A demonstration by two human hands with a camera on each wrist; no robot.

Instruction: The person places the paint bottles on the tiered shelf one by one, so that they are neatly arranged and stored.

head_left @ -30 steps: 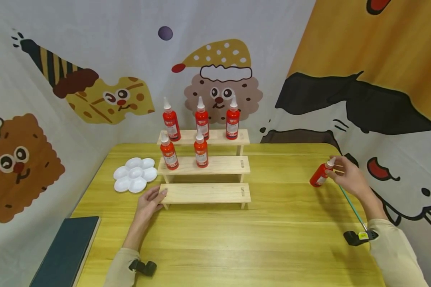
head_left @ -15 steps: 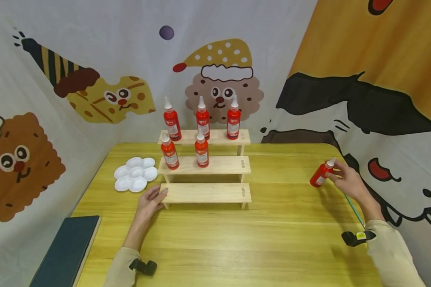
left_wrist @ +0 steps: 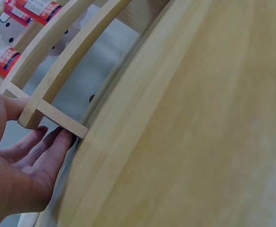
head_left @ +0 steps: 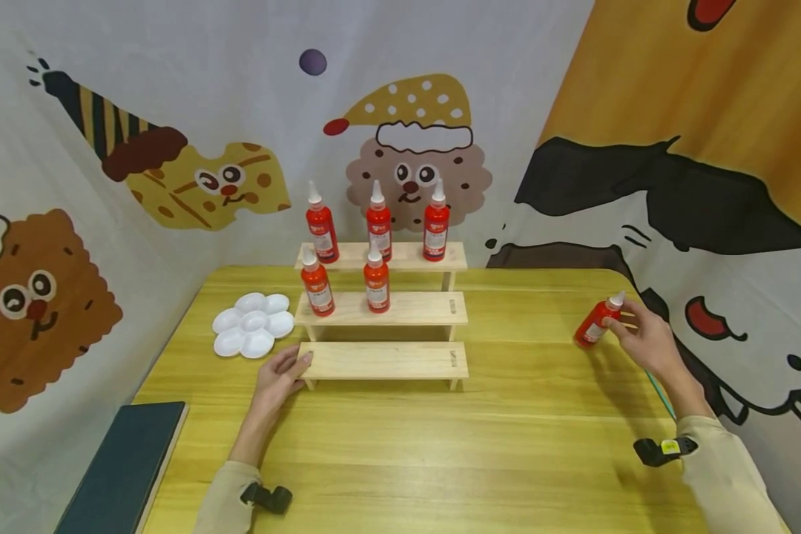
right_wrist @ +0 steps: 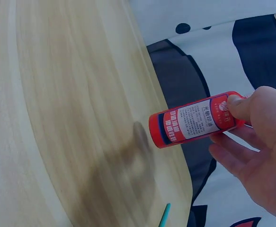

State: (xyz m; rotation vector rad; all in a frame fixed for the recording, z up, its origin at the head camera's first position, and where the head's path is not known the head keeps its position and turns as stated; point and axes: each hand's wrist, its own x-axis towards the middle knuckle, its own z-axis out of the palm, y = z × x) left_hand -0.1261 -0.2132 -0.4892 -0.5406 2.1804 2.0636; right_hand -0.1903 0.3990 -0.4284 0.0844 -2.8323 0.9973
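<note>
In the head view my right hand pinches a red squeeze bottle near its white nozzle cap, at the table's right side. The bottle leans, and in the right wrist view its base is apart from its shadow, above the table. My left hand grips the left end of the lowest step of a wooden tiered rack. In the left wrist view its thumb lies over the board and its fingers lie below, by the leg. Three red bottles stand on the top step, two on the middle step.
A white flower-shaped palette lies left of the rack. A dark green book sits at the table's left edge. Partly hidden under my right forearm lies a thin teal stick. A printed curtain hangs behind the table.
My right forearm has shifted slightly left, covering more of the teal stick. The bottle stays in my right hand at nearly the same place. My left hand keeps its hold on the rack.
</note>
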